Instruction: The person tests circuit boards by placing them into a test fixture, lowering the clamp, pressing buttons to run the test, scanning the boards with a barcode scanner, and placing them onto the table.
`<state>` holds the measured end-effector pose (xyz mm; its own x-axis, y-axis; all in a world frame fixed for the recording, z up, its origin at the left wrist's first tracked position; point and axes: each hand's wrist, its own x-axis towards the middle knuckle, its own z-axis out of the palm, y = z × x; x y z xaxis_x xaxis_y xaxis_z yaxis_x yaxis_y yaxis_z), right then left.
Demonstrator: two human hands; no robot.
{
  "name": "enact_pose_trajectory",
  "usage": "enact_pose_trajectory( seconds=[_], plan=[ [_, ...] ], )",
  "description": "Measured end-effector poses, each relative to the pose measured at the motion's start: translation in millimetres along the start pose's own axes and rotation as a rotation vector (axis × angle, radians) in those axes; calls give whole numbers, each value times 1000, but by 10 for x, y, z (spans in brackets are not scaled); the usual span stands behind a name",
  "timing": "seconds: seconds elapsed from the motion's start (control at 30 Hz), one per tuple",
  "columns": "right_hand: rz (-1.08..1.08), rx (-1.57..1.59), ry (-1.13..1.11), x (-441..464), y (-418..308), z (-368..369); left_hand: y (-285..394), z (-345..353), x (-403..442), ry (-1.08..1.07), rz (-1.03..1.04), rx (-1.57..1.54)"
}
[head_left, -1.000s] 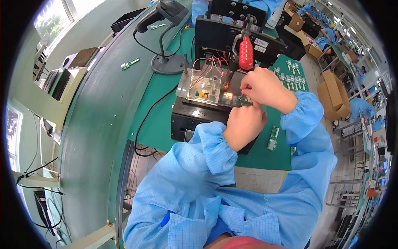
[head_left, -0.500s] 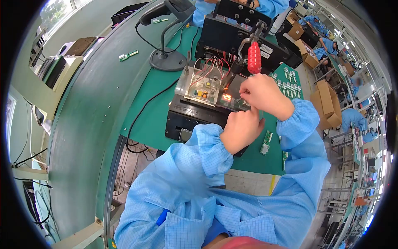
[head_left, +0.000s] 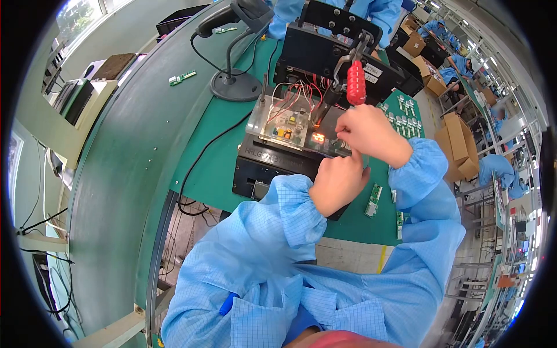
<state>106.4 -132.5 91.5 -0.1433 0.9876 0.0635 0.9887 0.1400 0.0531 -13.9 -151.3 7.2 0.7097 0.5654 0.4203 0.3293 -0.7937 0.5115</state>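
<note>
My left hand (head_left: 339,184) is closed at the front right edge of the black test fixture (head_left: 268,158); what its fingers hold is hidden. Just above it, my right hand (head_left: 371,132) bends its fingers together over the fixture's right end, and anything between them is too small to tell. Left of my hands, a lit orange display (head_left: 318,138) shows through the clear plate (head_left: 272,129), near a circuit board with yellow parts and red and white wires. The red clamp handle (head_left: 355,84) stands upright behind my right hand.
A barcode scanner (head_left: 235,17) on a round stand is at the back left. Several small green boards (head_left: 405,124) lie at the right, one (head_left: 373,200) nearer me, another (head_left: 183,78) on the left bench. A person in blue (head_left: 380,17) is behind the fixture.
Since a second ago the view has shifted a little, and the fixture appears slightly turned. Both hands keep nearly the same place at the fixture's right end. The person behind has moved their arms.
</note>
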Motion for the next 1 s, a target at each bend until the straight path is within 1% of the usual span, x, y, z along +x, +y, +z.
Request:
enact_pose_trajectory(
  seconds=[0.13,0.23,0.33,0.43,0.5,0.53,0.6,0.63,0.7,0.73,0.8,0.83,0.9,0.93,1.0],
  plan=[
    [16,48,-32,17,8,-38,4,5,7,8,-12,25],
    [-8,-24,-28,3,-7,-46,-6,31,-1,-12,-14,-30],
    [10,44,-38,23,-5,-73,-13,13,6,4,-23,-1],
    [4,-53,-36,4,-19,-50,-14,44,-4,-19,0,-21],
    [14,37,-50,9,6,-108,14,-13,-5,33,-4,53],
    [14,33,-44,21,6,-87,-8,-2,2,37,0,56],
    [-48,-81,-7,20,-19,-15,-33,24,-2,25,37,33],
    [-48,-84,-6,10,-1,-32,-30,44,-12,27,39,33],
    [19,15,-63,7,-12,-130,-2,-26,-11,27,0,50],
    [18,15,-61,19,-12,-107,-22,-13,-6,28,0,52],
    [-33,-82,-61,29,-29,-50,-46,10,-5,2,33,28],
    [-33,-82,-60,18,-19,-70,-41,21,-11,2,34,28],
    [26,20,-94,21,-26,-182,-10,-46,3,4,-1,48],
    [21,20,-94,37,-13,-144,-28,-34,10,6,-5,50],
    [-44,-82,-55,48,-18,-40,-52,-10,4,9,54,27]
  ],
)
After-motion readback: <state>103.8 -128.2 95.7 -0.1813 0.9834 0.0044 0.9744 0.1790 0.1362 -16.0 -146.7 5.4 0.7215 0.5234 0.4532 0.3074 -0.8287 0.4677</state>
